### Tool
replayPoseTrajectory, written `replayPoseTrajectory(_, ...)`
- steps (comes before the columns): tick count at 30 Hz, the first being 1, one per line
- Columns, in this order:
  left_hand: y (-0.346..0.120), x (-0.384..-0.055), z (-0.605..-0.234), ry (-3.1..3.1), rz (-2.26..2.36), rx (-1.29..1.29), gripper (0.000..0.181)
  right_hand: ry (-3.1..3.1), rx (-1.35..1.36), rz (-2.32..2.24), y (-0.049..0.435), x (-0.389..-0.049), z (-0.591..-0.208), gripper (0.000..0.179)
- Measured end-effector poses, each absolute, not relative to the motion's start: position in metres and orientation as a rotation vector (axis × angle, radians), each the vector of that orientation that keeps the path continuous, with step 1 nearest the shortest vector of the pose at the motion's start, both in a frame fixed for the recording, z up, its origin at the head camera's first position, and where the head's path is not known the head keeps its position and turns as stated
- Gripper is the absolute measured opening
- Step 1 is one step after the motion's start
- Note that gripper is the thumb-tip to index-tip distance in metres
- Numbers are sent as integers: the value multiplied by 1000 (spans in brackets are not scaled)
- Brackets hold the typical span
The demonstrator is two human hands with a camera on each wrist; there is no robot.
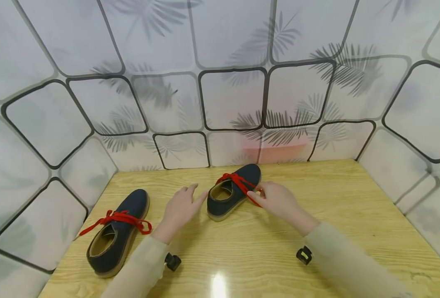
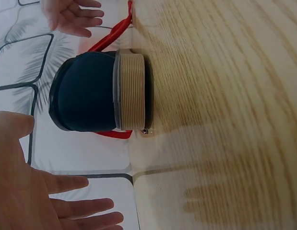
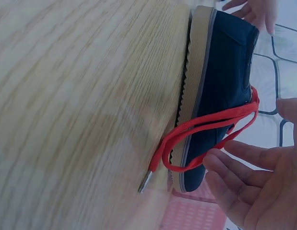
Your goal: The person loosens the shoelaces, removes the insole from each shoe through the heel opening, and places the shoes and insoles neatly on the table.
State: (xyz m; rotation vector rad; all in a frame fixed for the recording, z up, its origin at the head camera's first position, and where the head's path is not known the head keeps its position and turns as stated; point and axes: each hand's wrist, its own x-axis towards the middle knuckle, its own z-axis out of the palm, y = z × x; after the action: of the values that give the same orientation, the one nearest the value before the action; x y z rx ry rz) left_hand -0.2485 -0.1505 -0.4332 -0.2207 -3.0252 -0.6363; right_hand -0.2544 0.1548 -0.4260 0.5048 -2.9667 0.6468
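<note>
A navy shoe [image 1: 250, 176] with red laces [image 1: 238, 180] stands on the wooden table, its toe pointing away to the right. To the left of its heel is my left hand [image 1: 182, 207], fingers spread and apart from the shoe in the left wrist view. My right hand [image 1: 276, 199] is at the shoe's right side. In the right wrist view its fingertips [image 3: 213, 160] lie against or very near a loop of the red lace [image 3: 206, 122], with the thumb held away. That lace hangs over the sole, its metal tip [image 3: 145, 182] beside the table.
A second navy shoe [image 1: 108, 252] stands at the left of the table [image 1: 335, 256], its red laces [image 1: 121, 217] tied in a bow. Patterned fabric walls [image 1: 231, 99] enclose the back and both sides. Dark wrist cameras [image 1: 173, 262] sit under the sleeves.
</note>
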Motion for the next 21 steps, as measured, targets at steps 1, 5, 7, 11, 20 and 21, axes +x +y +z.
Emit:
replayPoseTrajectory(1,-150,-249,-434,-3027,-648,-217,74,-2963,500,654,154,-256,-428,42)
replayPoseTrajectory(5,-148,-253,-437,-3030,-682,-215,71,-2975,460,667,149,-259,-434,41)
replayPoseTrajectory(7,-147,-255,-439,-3036,-694,-210,69,-2990,434,670,147,-260,-436,42)
replayPoseTrajectory(11,-144,-259,-443,-3043,-693,-207,65,-3018,408,682,144,-260,-438,45)
replayPoseTrajectory(20,-139,-267,-444,-3024,-720,-233,62,-3032,398,701,134,-263,-444,49)
replayPoseTrajectory(21,-139,-268,-443,-3026,-735,-234,61,-3036,397,705,133,-263,-445,49)
